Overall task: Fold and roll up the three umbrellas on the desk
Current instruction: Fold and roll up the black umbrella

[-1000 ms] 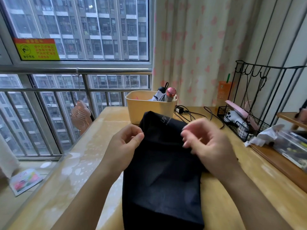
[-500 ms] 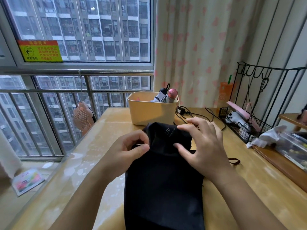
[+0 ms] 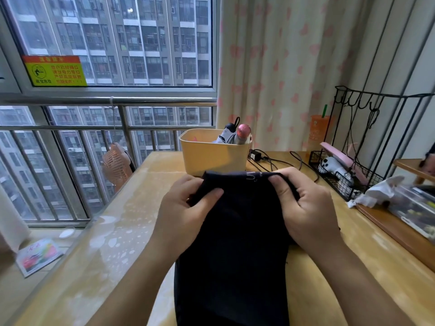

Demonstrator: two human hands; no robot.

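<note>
Wide view first: the window [image 3: 113,43] fills the left, the pink-spotted curtain [image 3: 294,67] hangs on the right, and below them runs the wooden desk [image 3: 122,243] under its glossy cover. Down the middle of that desk, from the near edge out toward the bin, lies the black umbrella [image 3: 235,250], its cloth flat and dark, with pale lettering just showing at the far edge. Both hands are on that far edge. The left hand [image 3: 181,217] pinches the left corner, thumb pressed flat on top of the cloth and fingers curled beneath it. The right hand [image 3: 308,212] grips the right corner, thumb on top and fingers curled over the hem (their tips are out of sight behind the fabric). Just beyond the hands stands the yellow bin [image 3: 211,158]; whether the cloth touches it I cannot tell. Poking out of it, side by side, are a pink-capped umbrella [image 3: 243,132] and a grey and white umbrella [image 3: 224,136]. Right of the bin, a black cable [image 3: 282,162] trails across the desk
</note>
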